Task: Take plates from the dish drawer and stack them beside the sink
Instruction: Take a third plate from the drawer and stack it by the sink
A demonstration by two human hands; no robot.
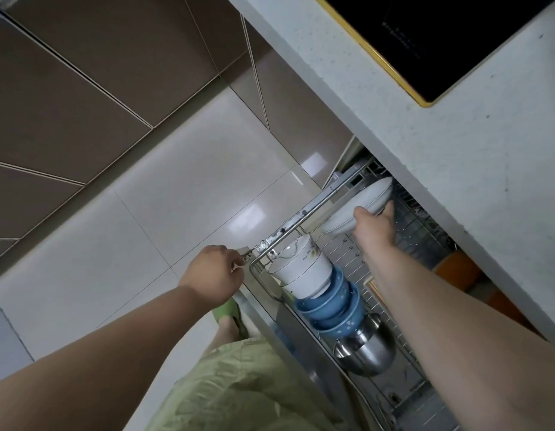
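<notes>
The wire dish drawer [304, 213] stands pulled out under the speckled counter. My right hand [375, 227] reaches deep into it and grips the rim of a white plate [360, 203] that sits tilted at the far end; it looks like more than one plate stacked together. My left hand [212, 275] is closed on the front corner of the drawer's metal frame, by the drawer front. The far part of the plate is hidden under the counter edge.
In the drawer, white bowls [301, 269] lean on stacked blue bowls [332, 306], with steel bowls [366, 349] nearer me. The grey counter [456, 135] overhangs the drawer and holds a black cooktop [441, 35]. Glossy floor tiles [145, 228] lie left; my green slipper [228, 311] is below.
</notes>
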